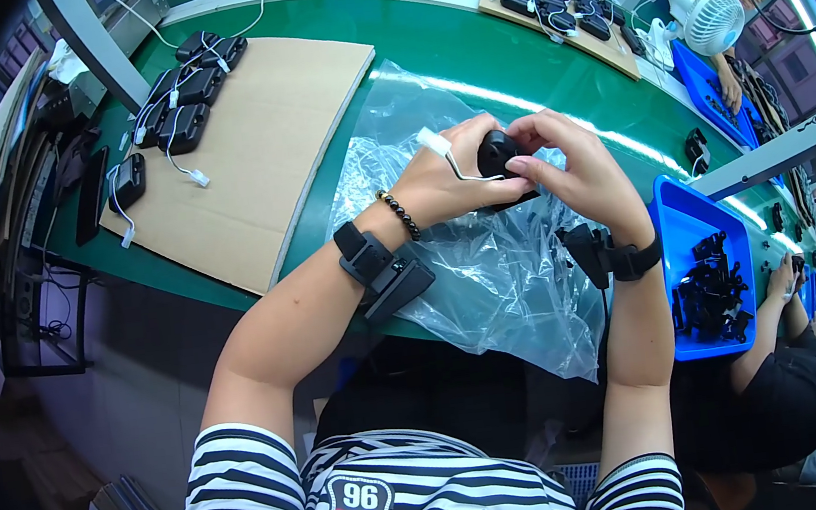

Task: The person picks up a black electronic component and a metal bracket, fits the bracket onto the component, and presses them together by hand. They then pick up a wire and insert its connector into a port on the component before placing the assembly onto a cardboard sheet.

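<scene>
Black device [495,156]: a small, dark, rounded casing held in both hands above a clear plastic bag, near the middle of the view.
Left grip [455,177]: closed around the device from the left, fingers curled over its far side.
Right grip [570,158]: nearly closed, thumb on the device's right side and bent fingers at its far edge.
White cable [459,171]: crosses the left hand from the device, ending in a white connector [434,141].
Clear plastic bag [493,291]: crumpled and shiny, spread beneath the hands and over the near edge of the green table [382,28].
Cardboard sheet [264,135]: flat on the table to the left, with a cluster of black units [185,127] with white cables at its left side.
Blue bin [663,261]: just right of the right forearm, holding a heap of small black parts [712,291].
Far side: more black units with cables on a second board [614,52], and a white fan [711,20] farther right.
Lower right: a seated co-worker in a black top [773,415].
</scene>
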`<control>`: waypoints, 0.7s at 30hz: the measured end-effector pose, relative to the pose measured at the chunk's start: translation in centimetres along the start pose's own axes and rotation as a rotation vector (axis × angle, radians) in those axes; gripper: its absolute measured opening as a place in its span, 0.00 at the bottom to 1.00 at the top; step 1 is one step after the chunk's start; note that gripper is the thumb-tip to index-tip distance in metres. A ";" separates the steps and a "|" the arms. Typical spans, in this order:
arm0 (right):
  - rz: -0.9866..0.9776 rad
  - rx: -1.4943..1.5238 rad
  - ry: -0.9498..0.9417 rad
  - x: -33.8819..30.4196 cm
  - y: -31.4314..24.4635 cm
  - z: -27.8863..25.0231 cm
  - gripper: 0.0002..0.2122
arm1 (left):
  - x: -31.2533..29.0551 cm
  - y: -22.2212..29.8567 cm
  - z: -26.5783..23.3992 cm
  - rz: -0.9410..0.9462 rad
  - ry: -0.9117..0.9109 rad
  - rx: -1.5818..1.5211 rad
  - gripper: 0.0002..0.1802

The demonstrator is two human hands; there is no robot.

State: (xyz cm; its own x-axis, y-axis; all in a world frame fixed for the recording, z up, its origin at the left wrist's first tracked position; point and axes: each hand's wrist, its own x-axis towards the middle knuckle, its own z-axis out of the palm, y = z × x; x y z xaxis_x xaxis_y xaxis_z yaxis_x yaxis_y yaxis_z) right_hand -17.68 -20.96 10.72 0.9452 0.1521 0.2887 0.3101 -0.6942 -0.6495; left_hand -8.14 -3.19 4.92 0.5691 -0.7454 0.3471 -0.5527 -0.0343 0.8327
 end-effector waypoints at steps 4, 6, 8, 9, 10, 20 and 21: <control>0.022 -0.012 0.048 0.1 -0.3 0.6 0.12 | -0.2 0.0 -0.2 0.007 0.030 -0.010 0.30; 0.059 -0.009 0.054 0.0 -0.4 0.6 0.13 | -0.1 0.3 -0.3 -0.002 0.023 0.024 0.31; 0.081 -0.009 0.059 0.0 -0.4 0.6 0.14 | -0.1 0.4 -0.3 -0.006 0.016 0.038 0.31; 0.098 -0.002 0.047 0.2 -0.4 0.6 0.14 | -0.1 0.3 -0.5 -0.007 0.009 0.035 0.31; 0.116 0.005 0.035 0.4 -0.4 0.6 0.15 | -0.1 0.1 -0.6 -0.007 0.001 0.031 0.31; -0.109 -0.397 0.049 0.7 -2.0 0.6 0.16 | -0.1 0.0 -0.1 0.092 0.064 -0.129 0.44; 0.012 -0.261 0.094 0.4 -1.5 -0.1 0.16 | 0.0 0.0 -0.2 0.096 0.062 -0.131 0.43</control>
State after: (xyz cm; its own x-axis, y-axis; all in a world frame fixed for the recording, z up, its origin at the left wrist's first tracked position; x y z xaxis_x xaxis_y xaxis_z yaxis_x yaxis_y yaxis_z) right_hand -17.76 -19.97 11.89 0.9315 0.0853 0.3535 0.2505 -0.8551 -0.4540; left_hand -8.00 -3.10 4.99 0.5558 -0.6987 0.4504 -0.5244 0.1257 0.8421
